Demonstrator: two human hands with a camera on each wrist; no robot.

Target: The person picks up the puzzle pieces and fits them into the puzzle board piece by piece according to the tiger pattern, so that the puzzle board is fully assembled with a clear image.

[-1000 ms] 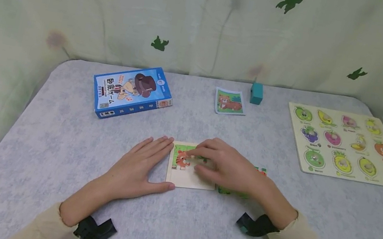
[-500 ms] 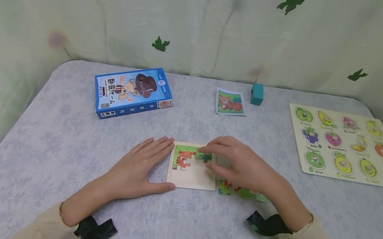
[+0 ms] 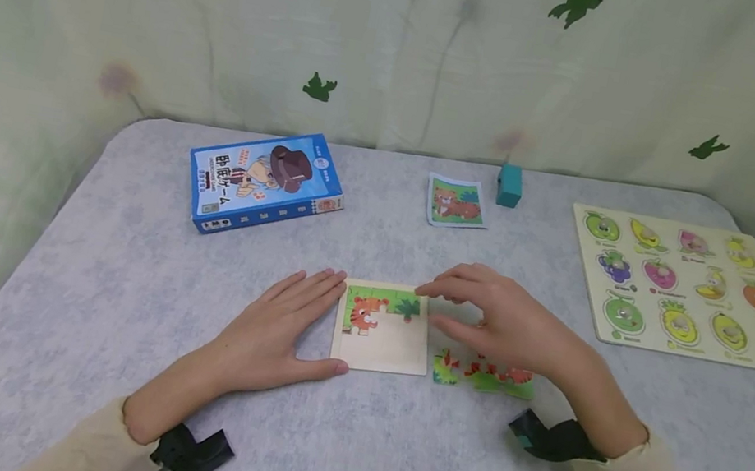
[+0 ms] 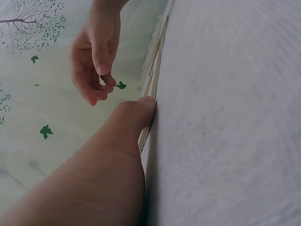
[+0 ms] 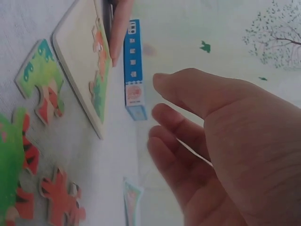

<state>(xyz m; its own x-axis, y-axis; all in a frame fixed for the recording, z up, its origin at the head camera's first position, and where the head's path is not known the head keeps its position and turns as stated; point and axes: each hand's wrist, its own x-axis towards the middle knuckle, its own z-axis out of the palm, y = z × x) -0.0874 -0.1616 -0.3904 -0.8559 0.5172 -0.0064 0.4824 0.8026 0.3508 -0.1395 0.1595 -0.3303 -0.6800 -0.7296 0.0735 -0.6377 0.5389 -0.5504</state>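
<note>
A square wooden puzzle board (image 3: pixel 388 354) lies flat in the middle of the table. Joined pieces fill its top and part of its left side, showing an orange tiger's head (image 3: pixel 361 316) and a green plant (image 3: pixel 408 308). My left hand (image 3: pixel 278 336) rests on the table, fingers extended, its fingertips and thumb touching the board's left side. Over the board's right edge hovers my right hand (image 3: pixel 502 319), fingers loosely bent and nothing between them. Beneath it, loose puzzle pieces (image 3: pixel 485 374) lie right of the board; the right wrist view shows one green-and-orange piece (image 5: pixel 42 70) close by.
A blue game box (image 3: pixel 266 184) sits at the back left. Behind the board lie a small picture card (image 3: pixel 456 203) and a teal block (image 3: pixel 509 186). To the right is a fruit puzzle board (image 3: pixel 698 293). A patterned curtain (image 3: pixel 395 38) hangs behind the table.
My right hand has moved right and away from the board's top row, uncovering the green plant piece there and the loose pieces beside it. The left hand keeps its place.
</note>
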